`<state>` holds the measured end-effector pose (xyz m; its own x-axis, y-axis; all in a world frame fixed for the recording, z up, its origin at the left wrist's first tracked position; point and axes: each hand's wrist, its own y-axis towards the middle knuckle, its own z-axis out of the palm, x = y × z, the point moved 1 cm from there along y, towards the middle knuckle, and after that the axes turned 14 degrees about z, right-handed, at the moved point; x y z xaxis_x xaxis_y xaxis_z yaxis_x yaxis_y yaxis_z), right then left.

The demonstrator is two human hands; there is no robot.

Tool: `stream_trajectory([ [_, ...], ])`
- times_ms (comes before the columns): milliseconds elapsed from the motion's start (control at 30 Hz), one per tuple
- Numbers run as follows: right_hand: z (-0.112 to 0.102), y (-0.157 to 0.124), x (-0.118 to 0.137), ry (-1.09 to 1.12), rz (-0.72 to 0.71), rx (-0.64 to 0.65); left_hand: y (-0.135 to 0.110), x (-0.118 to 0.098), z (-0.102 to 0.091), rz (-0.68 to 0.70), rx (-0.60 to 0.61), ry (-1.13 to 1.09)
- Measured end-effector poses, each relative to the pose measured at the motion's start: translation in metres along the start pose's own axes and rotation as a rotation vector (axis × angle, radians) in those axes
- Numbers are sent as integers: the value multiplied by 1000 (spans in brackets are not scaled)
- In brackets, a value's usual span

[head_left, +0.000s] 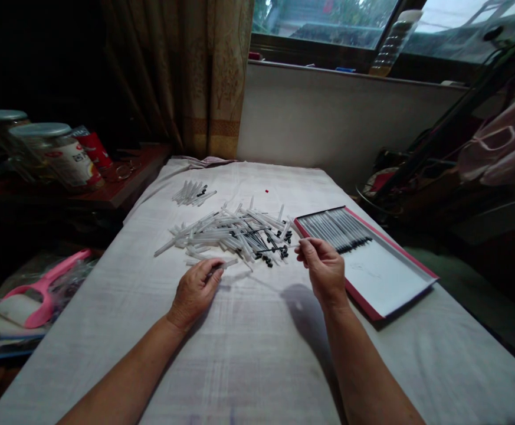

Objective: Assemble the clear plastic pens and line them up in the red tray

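Observation:
A loose heap of clear plastic pen tubes (222, 233) with small black caps (277, 251) lies on the white cloth (248, 342). My left hand (194, 290) rests on the cloth at the heap's near edge, fingers curled on one clear tube (229, 264). My right hand (323, 267) is raised just right of the heap, fingertips pinched together on something too small to make out. It hovers beside a red-rimmed shallow box (410, 280) that holds a row of assembled pens (337, 229).
A smaller bunch of tubes (190, 193) lies farther back on the cloth, near a tiny red bit (266, 191). Jars (58, 154) stand on a dark shelf at left, a pink plastic tool (45, 289) below. Curtain and window wall stand behind; clutter at right.

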<state>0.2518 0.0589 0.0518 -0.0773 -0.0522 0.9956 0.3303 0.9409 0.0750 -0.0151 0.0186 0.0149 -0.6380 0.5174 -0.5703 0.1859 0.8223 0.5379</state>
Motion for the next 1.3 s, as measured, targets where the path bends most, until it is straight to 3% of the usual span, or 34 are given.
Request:
stream_trajectory([
  [233,11,-14,8,117,49,93,-1,2,1,51,-7,31],
  [533,20,-16,-2,105,61,172,-3,1,3,268,-40,150],
  [667,35,-30,-9,-18,23,293,-3,-4,4,320,-29,175],
  [800,47,-41,-15,-337,-181,507,-4,-7,4,305,-52,152],
  [867,44,-37,-18,-525,-226,451,-3,-6,2,256,-83,130],
  [1000,26,-20,-22,-862,-205,204,-3,-4,-1,183,-130,100],
  [1133,19,-16,-24,-1102,-139,196,-1,-4,0,217,-126,100],
  [1300,28,-18,-21,-1218,-110,185,-1,-4,1,237,-108,104],
])
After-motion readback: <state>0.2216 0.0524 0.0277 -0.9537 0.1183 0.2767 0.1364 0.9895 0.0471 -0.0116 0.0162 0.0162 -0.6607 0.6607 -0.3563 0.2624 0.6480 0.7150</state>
